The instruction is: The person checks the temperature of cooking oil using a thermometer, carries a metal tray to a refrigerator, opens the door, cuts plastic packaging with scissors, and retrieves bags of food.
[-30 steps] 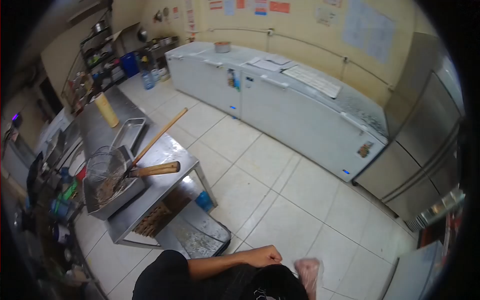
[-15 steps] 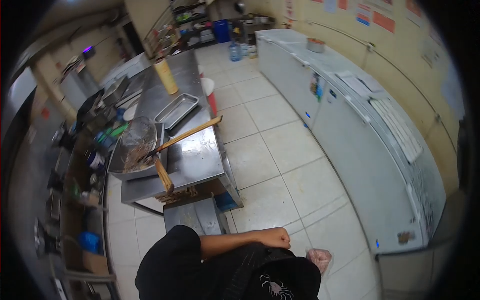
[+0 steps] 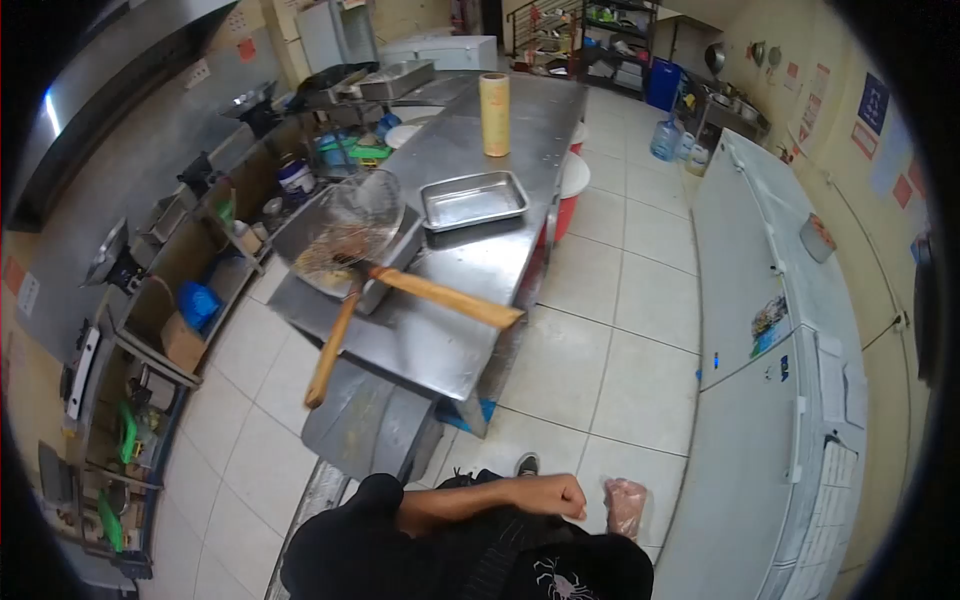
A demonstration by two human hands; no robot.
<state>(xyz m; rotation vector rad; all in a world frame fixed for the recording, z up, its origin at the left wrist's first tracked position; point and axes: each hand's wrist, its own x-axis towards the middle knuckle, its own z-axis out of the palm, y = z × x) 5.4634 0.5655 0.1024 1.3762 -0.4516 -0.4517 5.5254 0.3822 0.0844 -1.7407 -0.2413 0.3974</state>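
Observation:
My left hand (image 3: 553, 495) is closed in a fist across the front of my black shirt, with nothing seen in it. Just to its right is a clear plastic bag of pinkish, meat-like stuff (image 3: 625, 508), apart from the fist; what holds the bag up is hidden. My right hand is out of sight. Ahead, on the steel table (image 3: 440, 350), a wire strainer (image 3: 365, 200) lies in a metal tub (image 3: 400, 250) with brown bits. Two wooden handles (image 3: 440, 297) stick out over the table's near edge.
A shallow steel tray (image 3: 475, 203) and an upright yellow roll (image 3: 494, 115) stand on the table. A grey metal box (image 3: 365, 415) juts out at its near end. White chest freezers (image 3: 745, 430) line the right side of the tiled floor (image 3: 560, 360); cluttered shelves (image 3: 225, 290) stand left.
My view has swung to the right and come closer to the table, which now stands more central. The fist and the bag keep about the same place beside my body. A shoe now shows below.

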